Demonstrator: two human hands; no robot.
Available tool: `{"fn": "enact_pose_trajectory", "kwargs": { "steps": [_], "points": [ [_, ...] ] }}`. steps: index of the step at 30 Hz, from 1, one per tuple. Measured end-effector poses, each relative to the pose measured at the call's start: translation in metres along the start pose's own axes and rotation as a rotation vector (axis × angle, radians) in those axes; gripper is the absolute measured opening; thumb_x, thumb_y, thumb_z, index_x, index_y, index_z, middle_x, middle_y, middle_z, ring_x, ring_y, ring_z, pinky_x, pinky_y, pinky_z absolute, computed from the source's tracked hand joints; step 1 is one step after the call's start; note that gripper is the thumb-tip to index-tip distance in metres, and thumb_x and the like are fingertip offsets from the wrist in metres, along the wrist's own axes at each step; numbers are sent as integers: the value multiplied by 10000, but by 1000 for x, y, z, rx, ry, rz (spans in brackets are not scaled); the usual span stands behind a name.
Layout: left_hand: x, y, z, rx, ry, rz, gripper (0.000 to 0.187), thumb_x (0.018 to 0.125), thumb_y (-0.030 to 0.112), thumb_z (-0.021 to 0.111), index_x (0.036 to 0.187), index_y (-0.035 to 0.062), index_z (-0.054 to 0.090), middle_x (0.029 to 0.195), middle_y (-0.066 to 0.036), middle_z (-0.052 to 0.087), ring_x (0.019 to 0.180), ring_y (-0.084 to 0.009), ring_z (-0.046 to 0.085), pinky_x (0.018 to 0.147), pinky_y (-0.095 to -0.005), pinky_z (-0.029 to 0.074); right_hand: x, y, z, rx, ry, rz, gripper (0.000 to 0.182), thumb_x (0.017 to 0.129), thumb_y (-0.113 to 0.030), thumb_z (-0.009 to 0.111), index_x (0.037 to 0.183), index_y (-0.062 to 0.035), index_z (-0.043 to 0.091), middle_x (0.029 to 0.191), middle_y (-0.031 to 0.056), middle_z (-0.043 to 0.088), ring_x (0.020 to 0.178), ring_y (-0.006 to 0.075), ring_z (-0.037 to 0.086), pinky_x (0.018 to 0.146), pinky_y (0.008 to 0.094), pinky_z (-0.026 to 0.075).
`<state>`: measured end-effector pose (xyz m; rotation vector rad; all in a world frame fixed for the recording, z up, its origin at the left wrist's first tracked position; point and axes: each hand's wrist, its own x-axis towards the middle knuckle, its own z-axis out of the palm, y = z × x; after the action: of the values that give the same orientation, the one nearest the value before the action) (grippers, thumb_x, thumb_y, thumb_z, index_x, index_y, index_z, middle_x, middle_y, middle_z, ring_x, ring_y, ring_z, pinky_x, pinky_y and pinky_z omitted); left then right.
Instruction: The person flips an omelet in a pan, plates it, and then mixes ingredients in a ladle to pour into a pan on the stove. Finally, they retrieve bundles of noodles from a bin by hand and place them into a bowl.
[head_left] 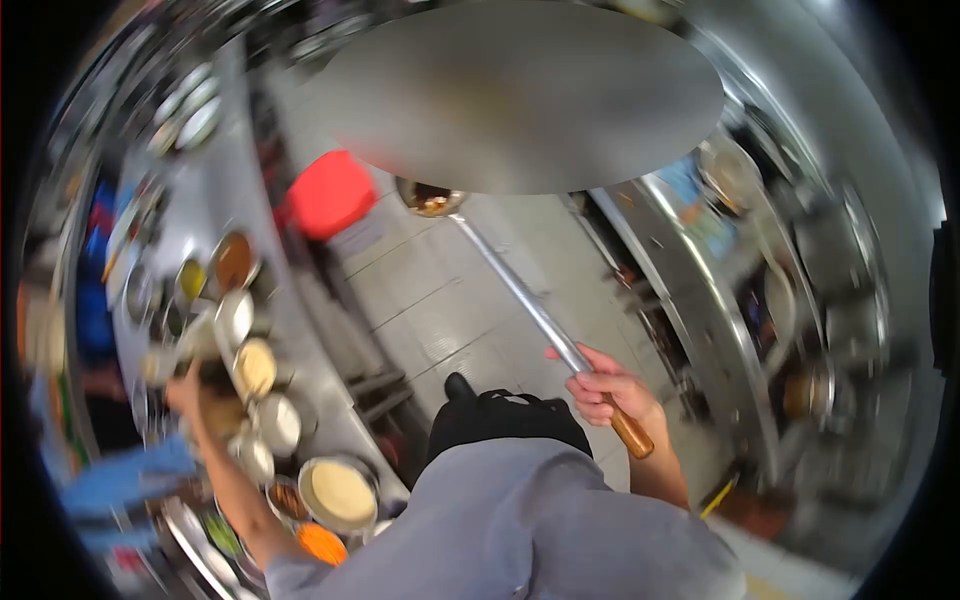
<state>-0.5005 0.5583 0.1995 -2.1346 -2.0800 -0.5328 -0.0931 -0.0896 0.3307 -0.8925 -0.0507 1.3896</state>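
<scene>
My right hand [612, 388] is wrapped round the handle of a long metal ladle [515, 285], near its wooden end. The ladle reaches up and left over the floor, and its bowl [432, 203] holds dark sauce with pale bits. My left arm stretches over the counter on the left. At its end, my left hand [183, 390] is at the far side of the seasoning containers, close to a pale container [160, 365]. Its fingers are smeared, so I cannot tell what they hold. Nearest to that arm are a bowl of pale yellow stuff [256, 368] and a bowl of white stuff [277, 424].
On the left steel counter [200, 215] stand a reddish-brown sauce bowl [234, 260], a large pale-filled pot [340, 494] and orange shreds [322, 545]. A blue sleeve [130, 475] of another person shows beyond. A red object [332, 194] sits beside the counter. Steel equipment [700, 300] lines the right side.
</scene>
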Motion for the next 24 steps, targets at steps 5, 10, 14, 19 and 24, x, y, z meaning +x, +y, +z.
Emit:
{"fn": "enact_pose_trajectory", "kwargs": {
  "steps": [5, 10, 14, 19, 24],
  "points": [
    [39, -15, 13, -74, -233, 139, 705, 696, 517, 730, 1164, 4, 613, 1191, -236, 597, 1116, -386, 556, 961, -430, 431, -107, 14, -55, 198, 132, -306, 452, 953, -128, 471, 1393, -84, 380, 667, -28, 351, 459, 44, 363, 383, 197, 298],
    [4, 62, -7, -31, 182, 336, 627, 718, 392, 726, 1173, -18, 588, 1174, -248, 595, 1093, -398, 559, 955, -439, 429, -233, 40, -103, 281, 267, -673, 476, 960, -136, 459, 1412, -57, 329, 660, -27, 361, 436, 33, 377, 358, 189, 324],
    [-48, 134, -16, -288, 506, 722, 572, 736, 292, 722, 1180, -35, 569, 1160, -258, 593, 1074, -408, 562, 950, -446, 428, -334, 49, -151, 288, 511, -934, 483, 961, -118, 448, 1403, 2, 295, 639, -22, 373, 418, 44, 383, 339, 204, 319],
    [-218, 238, -29, -348, 100, 793, 537, 752, 146, 709, 1202, -70, 511, 1188, -270, 557, 1111, -408, 531, 983, -447, 395, -445, 71, -219, 185, 966, -978, 388, 957, -159, 488, 1327, -66, 421, 649, -37, 378, 449, 38, 374, 372, 205, 332],
    [-365, 264, 53, -411, -539, 891, 548, 759, 59, 699, 1240, -60, 464, 1253, -231, 519, 1199, -330, 488, 1023, -408, 379, -523, 95, -264, 188, 1267, -923, 325, 945, -192, 525, 1257, -110, 486, 650, -43, 392, 471, 44, 380, 411, 220, 338]
  ]
}}
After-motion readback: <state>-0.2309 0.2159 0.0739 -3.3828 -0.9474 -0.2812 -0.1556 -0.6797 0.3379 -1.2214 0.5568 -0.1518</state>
